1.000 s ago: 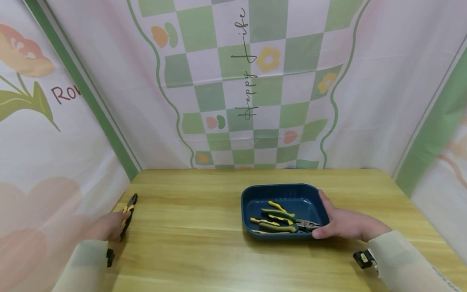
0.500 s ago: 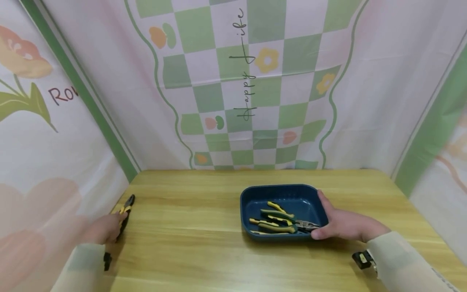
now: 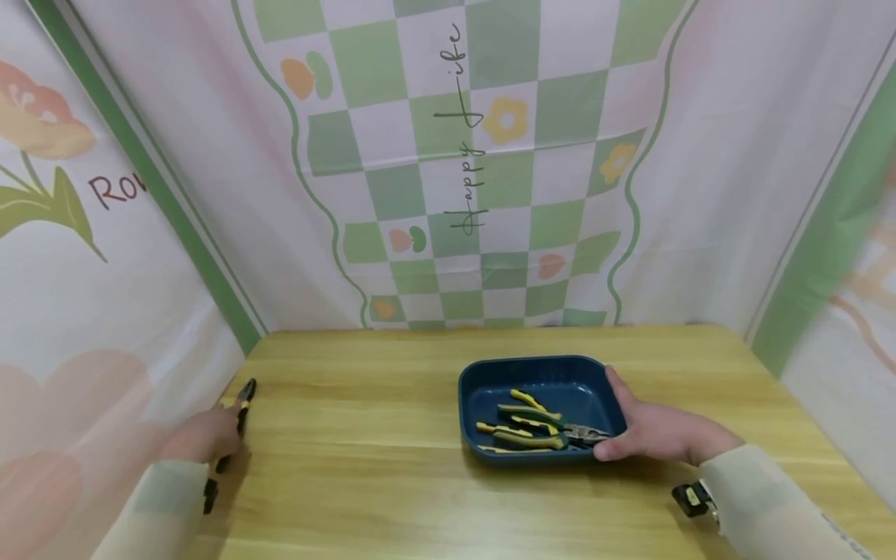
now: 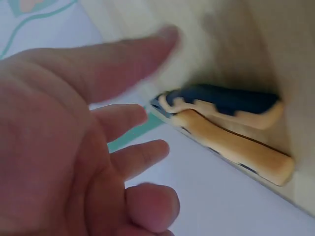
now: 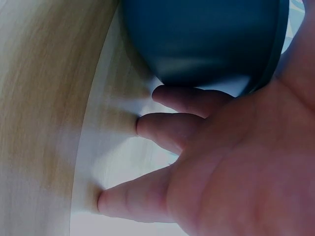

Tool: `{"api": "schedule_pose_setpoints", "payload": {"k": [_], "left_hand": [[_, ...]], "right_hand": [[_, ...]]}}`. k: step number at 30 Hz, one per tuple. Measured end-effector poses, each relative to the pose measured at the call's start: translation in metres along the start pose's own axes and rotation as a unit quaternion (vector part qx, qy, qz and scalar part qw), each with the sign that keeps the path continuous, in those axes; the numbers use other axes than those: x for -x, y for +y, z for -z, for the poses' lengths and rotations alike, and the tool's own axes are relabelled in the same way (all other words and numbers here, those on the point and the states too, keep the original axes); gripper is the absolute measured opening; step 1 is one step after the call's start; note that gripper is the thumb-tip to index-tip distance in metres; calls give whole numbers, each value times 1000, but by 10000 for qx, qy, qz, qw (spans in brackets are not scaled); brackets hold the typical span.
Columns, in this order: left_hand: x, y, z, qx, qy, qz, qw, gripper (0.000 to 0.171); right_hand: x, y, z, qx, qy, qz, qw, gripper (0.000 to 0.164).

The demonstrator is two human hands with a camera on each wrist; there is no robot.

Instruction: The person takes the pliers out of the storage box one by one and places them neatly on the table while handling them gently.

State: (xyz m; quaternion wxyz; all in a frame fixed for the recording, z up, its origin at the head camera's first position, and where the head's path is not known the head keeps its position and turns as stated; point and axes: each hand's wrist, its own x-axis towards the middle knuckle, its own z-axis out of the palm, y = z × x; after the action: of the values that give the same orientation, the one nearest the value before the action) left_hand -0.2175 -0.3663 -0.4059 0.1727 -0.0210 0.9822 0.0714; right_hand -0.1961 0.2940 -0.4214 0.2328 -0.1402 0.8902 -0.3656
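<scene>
Near the table's left edge lies a pair of pliers point(image 4: 231, 110) with black and yellow handles. My left hand point(image 3: 206, 437) is over them in the head view, hiding part of the handles. The left wrist view shows that hand's thumb and fingers apart, with the pliers beyond the fingertips. At right, a dark blue tray point(image 3: 595, 383) stands on the table. My right hand point(image 3: 665, 430) rests against its right end, thumb at the near corner and index finger along the far side. Its other fingers point(image 5: 167, 129) stretch down beside the tray to the wood.
Inside the tray are pliers with green and yellow handles point(image 3: 528, 441) and several other yellow-handled tools point(image 3: 530, 400). The wooden table point(image 3: 350, 467) has rounded far corners. Printed curtains point(image 3: 455, 233) hang behind it and on both sides.
My left hand covers more of the pliers' handles than before, while the pliers stay near the left edge. Right hand and tray keep their place. The head view has tilted up slightly.
</scene>
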Motion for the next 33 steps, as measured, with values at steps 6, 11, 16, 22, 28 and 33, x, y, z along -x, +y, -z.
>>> {"api": "schedule_pose_setpoints", "payload": {"k": [6,11,16,22,28,33], "left_hand": [[-1,22,9,195,-38,-448,9988,104],[-5,55,11,1041,-458,-794,9903,101],[-8,92,17,1246,-405,-1428,9811,85],[-9,132,27,1620,-570,-2142,9616,71],[-10,166,34,2165,-1399,-2851,9232,67],[-13,192,40,2405,-1707,-3259,8982,64]], "right_hand": [[-1,2,0,6,-10,108,9999,131],[-1,1,-1,-6,-30,54,10000,131],[-1,0,-1,-12,-36,-20,10000,131],[-1,-1,-1,1,-42,-124,9999,131],[-1,-2,0,50,-20,-121,9999,132],[0,-2,0,93,-19,-181,9998,132]]}}
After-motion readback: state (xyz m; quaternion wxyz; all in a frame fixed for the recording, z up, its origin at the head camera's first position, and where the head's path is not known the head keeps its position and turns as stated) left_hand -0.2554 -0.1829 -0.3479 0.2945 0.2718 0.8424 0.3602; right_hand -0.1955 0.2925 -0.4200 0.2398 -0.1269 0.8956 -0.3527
